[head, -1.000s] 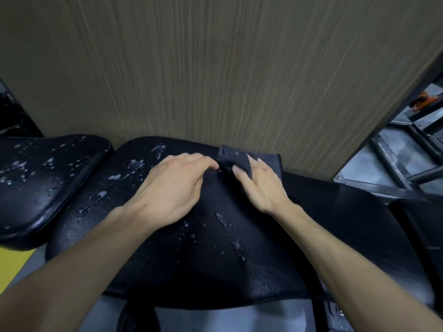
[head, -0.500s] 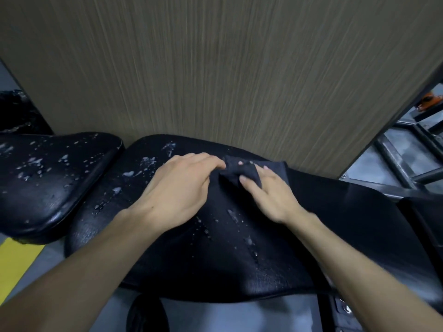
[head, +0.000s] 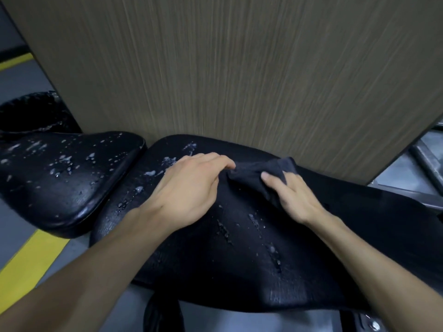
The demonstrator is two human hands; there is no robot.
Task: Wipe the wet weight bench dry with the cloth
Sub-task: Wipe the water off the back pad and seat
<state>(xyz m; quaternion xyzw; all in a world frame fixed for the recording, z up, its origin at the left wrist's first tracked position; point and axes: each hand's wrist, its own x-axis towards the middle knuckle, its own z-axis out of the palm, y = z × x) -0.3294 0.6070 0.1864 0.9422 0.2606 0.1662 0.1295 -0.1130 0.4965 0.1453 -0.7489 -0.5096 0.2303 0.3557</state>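
Black vinyl, beaded with water: the weight bench pad [head: 239, 248] sits against a wood-grain panel [head: 239, 68], and the dark cloth [head: 259, 173] lies bunched on the pad's far edge by that panel. The left hand [head: 189, 188] pinches the cloth's near-left corner with curled fingers, while the right hand [head: 292, 197] grips its other side. A second wet pad [head: 60, 183] sits left of the bench pad.
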